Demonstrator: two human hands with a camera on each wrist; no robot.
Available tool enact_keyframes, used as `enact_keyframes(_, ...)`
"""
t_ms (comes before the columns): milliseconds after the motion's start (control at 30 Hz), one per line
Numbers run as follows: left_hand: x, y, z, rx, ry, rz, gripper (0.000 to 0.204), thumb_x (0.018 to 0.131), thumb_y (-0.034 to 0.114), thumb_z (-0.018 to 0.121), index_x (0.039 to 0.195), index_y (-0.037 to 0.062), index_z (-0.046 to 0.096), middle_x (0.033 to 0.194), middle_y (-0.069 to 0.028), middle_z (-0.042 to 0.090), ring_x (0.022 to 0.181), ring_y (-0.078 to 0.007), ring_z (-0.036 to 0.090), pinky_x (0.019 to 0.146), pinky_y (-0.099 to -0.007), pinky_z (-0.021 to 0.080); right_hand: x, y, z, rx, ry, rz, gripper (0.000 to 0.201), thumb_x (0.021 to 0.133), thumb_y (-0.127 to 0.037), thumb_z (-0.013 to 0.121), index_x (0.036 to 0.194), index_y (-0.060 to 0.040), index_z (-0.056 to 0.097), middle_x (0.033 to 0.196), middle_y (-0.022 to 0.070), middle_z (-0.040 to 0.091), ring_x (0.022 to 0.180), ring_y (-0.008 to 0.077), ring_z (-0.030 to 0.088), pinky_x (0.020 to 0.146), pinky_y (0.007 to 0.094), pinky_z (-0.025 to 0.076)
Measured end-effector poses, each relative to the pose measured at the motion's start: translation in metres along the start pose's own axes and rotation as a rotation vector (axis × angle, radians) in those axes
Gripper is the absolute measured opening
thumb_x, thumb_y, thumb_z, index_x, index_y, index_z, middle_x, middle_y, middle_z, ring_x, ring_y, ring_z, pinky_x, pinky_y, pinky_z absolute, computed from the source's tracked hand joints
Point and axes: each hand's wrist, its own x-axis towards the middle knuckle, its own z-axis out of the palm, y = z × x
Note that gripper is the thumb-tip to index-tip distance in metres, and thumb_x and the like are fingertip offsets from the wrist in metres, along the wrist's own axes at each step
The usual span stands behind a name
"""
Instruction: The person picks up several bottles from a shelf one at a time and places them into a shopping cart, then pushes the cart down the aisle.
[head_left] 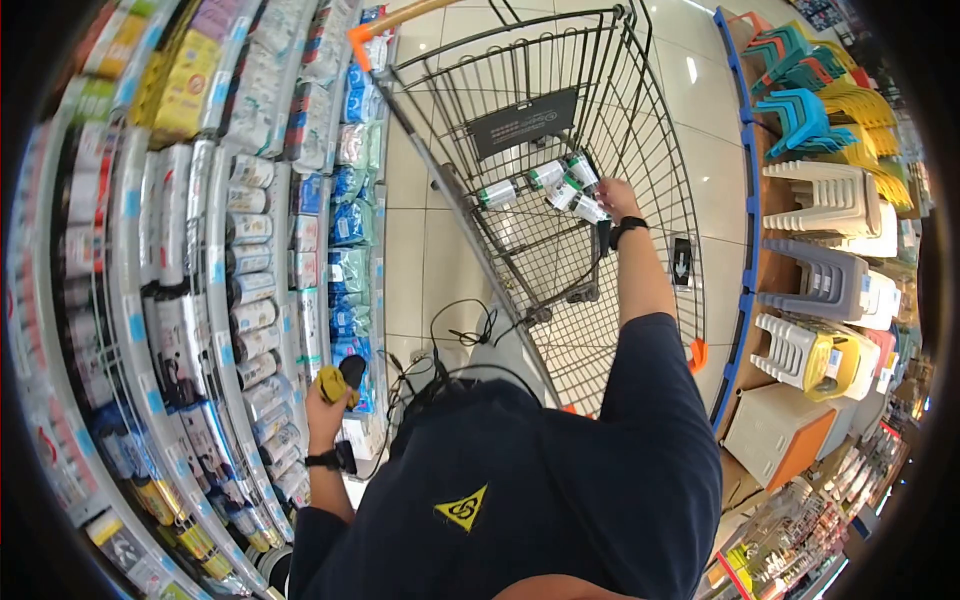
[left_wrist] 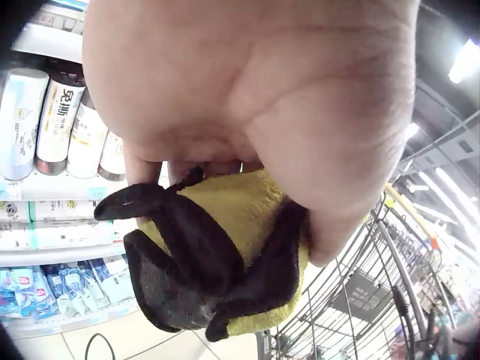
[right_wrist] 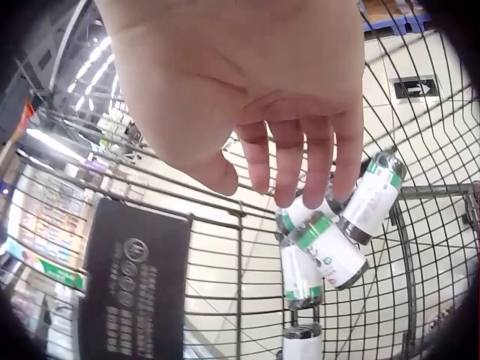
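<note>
My left hand [head_left: 322, 417] grips a soft yellow-and-black cloth item [left_wrist: 240, 225] beside the left shelves. It is bunched up, fuzzy yellow with black mesh and black edging, and its exact kind does not show. My right hand [head_left: 617, 197] is inside the wire shopping cart, palm down with loosely extended fingers and nothing in its grasp. Just below its fingertips [right_wrist: 285, 196], in the right wrist view, lie several black rolls [right_wrist: 334, 255] with white-and-green labels, some stacked crosswise. One more roll [head_left: 497, 194] lies a little to their left in the head view.
The shopping cart [head_left: 678, 150] stands ahead, with a black sign panel [head_left: 524, 122] on its far side. Shelves [head_left: 215, 250] of rolls and packets line the left. Stacked plastic stools [head_left: 815, 205] stand on the right. Black cables [head_left: 465, 335] hang by my waist.
</note>
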Motion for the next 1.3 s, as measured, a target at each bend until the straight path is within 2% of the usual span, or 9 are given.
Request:
enact_keyframes(233, -0.022, 0.012, 0.020, 0.079, -0.065, -0.313, 0.037, 0.082, 0.004, 0.075, 0.113, -0.0026, 0.057, 0.098, -0.0087, 0.066, 0.089, -0.0165, 0.066, 0.080, -0.0321, 0.054, 0.137, 0.134, 0.081, -0.447, 0.157, -0.049, 0.064, 0.072, -0.039, 0.074, 0.112, 0.0087, 0.062, 0.113, 0.0276, 0.066, 0.112, 0.0424, 0.061, 0.096, 0.0441, 0.048)
enact_keyframes(267, -0.027, 0.016, 0.020, 0.096, -0.043, -0.344, 0.037, 0.082, 0.004, 0.075, 0.113, -0.0026, 0.057, 0.098, -0.0087, 0.066, 0.089, -0.0165, 0.066, 0.080, -0.0321, 0.054, 0.151, 0.150, 0.089, -0.484, 0.165, -0.110, 0.076, 0.072, -0.038, 0.080, 0.126, 0.0071, 0.051, 0.123, 0.0249, 0.061, 0.109, 0.0375, 0.062, 0.089, 0.0451, 0.053)
enact_keyframes(600, -0.056, 0.045, 0.018, 0.212, 0.058, -0.444, 0.043, 0.077, 0.010, 0.079, 0.113, -0.0047, 0.059, 0.094, -0.0113, 0.069, 0.086, -0.0184, 0.068, 0.079, -0.0332, 0.055, 0.108, 0.117, 0.106, -0.491, 0.319, -0.024, 0.096, 0.070, -0.044, 0.081, 0.138, 0.0085, 0.039, 0.132, 0.0286, 0.055, 0.121, 0.0417, 0.056, 0.105, 0.0429, 0.043)
enact_keyframes(733, -0.068, 0.024, 0.020, 0.130, 0.055, -0.494, 0.046, 0.077, 0.013, 0.080, 0.114, -0.0046, 0.059, 0.094, -0.0116, 0.069, 0.086, -0.0186, 0.067, 0.080, -0.0332, 0.054, 0.127, 0.132, 0.124, -0.265, 0.459, 0.085, 0.090, 0.069, -0.029, 0.086, 0.141, -0.0073, 0.036, 0.125, 0.0238, 0.059, 0.111, 0.0413, 0.060, 0.091, 0.0463, 0.052)
enact_keyframes(833, -0.065, 0.033, 0.024, 0.200, 0.054, -0.485, 0.046, 0.077, 0.013, 0.079, 0.114, -0.0042, 0.059, 0.095, -0.0114, 0.068, 0.087, -0.0186, 0.067, 0.080, -0.0339, 0.054, 0.129, 0.143, 0.145, -0.205, 0.560, 0.007, 0.100, 0.064, -0.036, 0.086, 0.140, 0.0022, 0.033, 0.124, 0.0279, 0.057, 0.116, 0.0420, 0.058, 0.099, 0.0459, 0.048)
enact_keyframes(967, -0.064, 0.038, 0.026, 0.184, 0.046, -0.485, 0.047, 0.077, 0.014, 0.080, 0.117, -0.0028, 0.060, 0.100, -0.0123, 0.068, 0.092, -0.0209, 0.066, 0.083, -0.0348, 0.053, 0.154, 0.154, 0.159, -0.186, 0.454, 0.131, 0.107, 0.065, -0.038, 0.086, 0.139, 0.0097, 0.025, 0.125, 0.0276, 0.056, 0.113, 0.0388, 0.060, 0.099, 0.0452, 0.048)
enact_keyframes(1100, -0.077, 0.038, 0.025, 0.178, 0.120, -0.465, 0.050, 0.077, 0.014, 0.081, 0.119, -0.0025, 0.059, 0.101, -0.0121, 0.068, 0.095, -0.0198, 0.065, 0.085, -0.0341, 0.053, 0.137, 0.154, 0.136, -0.039, 0.307, 0.301, 0.086, 0.069, -0.043, 0.085, 0.127, 0.0090, 0.047, 0.122, 0.0175, 0.061, 0.104, 0.0296, 0.061, 0.082, 0.0471, 0.053)
enact_keyframes(1133, -0.079, 0.039, 0.026, 0.162, 0.138, -0.473, 0.050, 0.077, 0.014, 0.081, 0.119, -0.0025, 0.059, 0.101, -0.0121, 0.068, 0.095, -0.0198, 0.065, 0.085, -0.0341, 0.053, 0.127, 0.149, 0.133, 0.072, 0.174, 0.231, 0.090, 0.074, -0.038, 0.081, 0.142, 0.0014, 0.037, 0.137, 0.0160, 0.052, 0.119, 0.0347, 0.055, 0.093, 0.0592, 0.046)
enact_keyframes(1300, -0.086, 0.039, 0.019, 0.112, 0.149, -0.460, 0.051, 0.075, 0.015, 0.082, 0.117, -0.0015, 0.060, 0.098, -0.0119, 0.068, 0.090, -0.0197, 0.066, 0.081, -0.0334, 0.053, 0.081, 0.134, 0.103, 0.262, -0.052, 0.273, 0.067, 0.086, -0.050, 0.066, 0.132, -0.0041, 0.048, 0.120, 0.0164, 0.055, 0.100, 0.0304, 0.059, 0.073, 0.0492, 0.058)
